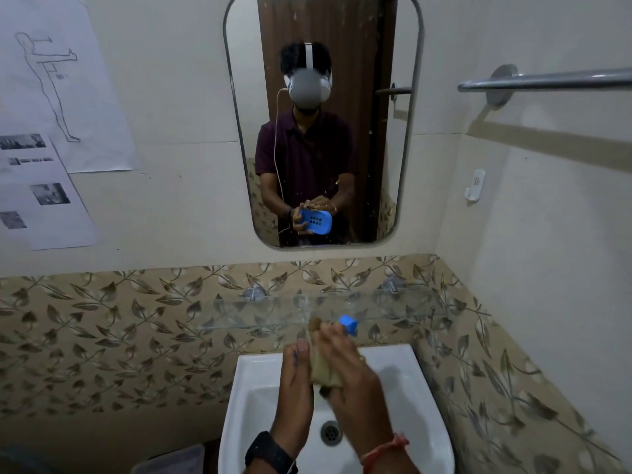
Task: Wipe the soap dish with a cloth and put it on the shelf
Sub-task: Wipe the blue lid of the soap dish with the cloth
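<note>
A: Where's the soap dish (349,323) sitting rn?

B: Not sitting; it's hanging in the air above the back of the sink (422,401), w/ only one blue corner showing past the hands; the left hand (295,381) is gripping it from the side, thumb pointing up, fingers wrapping round it; the right hand (349,381) is curling over the cloth (325,372) and pressing it onto the dish.

A: Made of what, d'you reckon?

B: Looking like hard, smooth plastic, a rounded rectangle w/ a block of drain holes; that's showing only in the mirror (342,46), hanging high above the sink; the cloth is looking soft, beige & crumpled, a fold drooping toward the sink bowl.

A: Risks?

B: Prob. the grip; if the plastic is wet it's going to be slick, so a hard rub could be popping it out of the left hand and down into the glossy white ceramic sink, poss. cracking it; then the glass shelf (260,313), jutting from the wall just above the sink's back rim, is thin, clear & hard to read against the leaf-pattern tiles (102,319); misjudging its edge could be leaving the dish half over the lip.

A: Anything else?

B: The cloth's loose end could be snagging the dish on the way up.
</note>
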The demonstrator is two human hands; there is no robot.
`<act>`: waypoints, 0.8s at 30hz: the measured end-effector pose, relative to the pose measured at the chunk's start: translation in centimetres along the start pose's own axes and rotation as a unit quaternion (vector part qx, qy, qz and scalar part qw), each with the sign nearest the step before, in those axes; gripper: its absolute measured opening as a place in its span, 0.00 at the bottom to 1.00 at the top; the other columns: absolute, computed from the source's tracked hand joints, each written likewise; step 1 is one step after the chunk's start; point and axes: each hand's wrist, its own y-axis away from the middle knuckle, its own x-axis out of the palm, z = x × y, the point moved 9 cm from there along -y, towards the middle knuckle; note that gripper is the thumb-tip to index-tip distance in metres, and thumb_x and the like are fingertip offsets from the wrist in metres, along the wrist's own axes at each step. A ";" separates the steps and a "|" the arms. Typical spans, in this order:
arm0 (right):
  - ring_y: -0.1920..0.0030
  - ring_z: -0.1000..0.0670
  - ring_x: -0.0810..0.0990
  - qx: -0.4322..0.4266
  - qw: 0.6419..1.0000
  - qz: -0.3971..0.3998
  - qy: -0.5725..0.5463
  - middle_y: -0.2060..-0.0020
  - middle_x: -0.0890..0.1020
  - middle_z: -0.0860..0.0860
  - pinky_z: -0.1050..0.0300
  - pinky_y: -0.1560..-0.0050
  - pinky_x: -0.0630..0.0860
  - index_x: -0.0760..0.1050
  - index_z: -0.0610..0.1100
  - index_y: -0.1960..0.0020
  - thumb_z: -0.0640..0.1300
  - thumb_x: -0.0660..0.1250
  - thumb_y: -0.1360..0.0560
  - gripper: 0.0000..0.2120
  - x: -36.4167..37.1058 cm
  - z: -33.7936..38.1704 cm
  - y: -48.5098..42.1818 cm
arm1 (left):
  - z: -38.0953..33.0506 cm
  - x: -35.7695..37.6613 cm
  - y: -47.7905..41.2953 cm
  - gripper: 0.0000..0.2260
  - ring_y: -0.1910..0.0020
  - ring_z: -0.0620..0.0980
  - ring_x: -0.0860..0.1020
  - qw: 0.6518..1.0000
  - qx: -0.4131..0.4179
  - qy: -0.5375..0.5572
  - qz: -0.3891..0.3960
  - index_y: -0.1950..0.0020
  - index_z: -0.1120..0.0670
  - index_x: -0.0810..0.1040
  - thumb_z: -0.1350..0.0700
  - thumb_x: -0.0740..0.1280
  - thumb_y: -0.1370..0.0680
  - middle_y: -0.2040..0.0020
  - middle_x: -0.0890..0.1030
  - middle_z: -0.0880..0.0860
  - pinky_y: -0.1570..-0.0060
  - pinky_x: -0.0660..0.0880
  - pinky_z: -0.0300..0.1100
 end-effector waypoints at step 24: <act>0.56 0.43 0.86 0.402 0.864 -0.041 -0.299 0.62 0.88 0.48 0.41 0.51 0.83 0.84 0.47 0.57 0.41 0.71 0.26 0.04 4.2 -8.8 4.8 | -1.6 -0.3 -1.2 0.19 0.47 0.56 0.85 0.993 -0.013 0.116 -0.035 0.42 0.63 0.76 0.48 0.65 0.22 0.45 0.86 0.60 0.51 0.85 0.47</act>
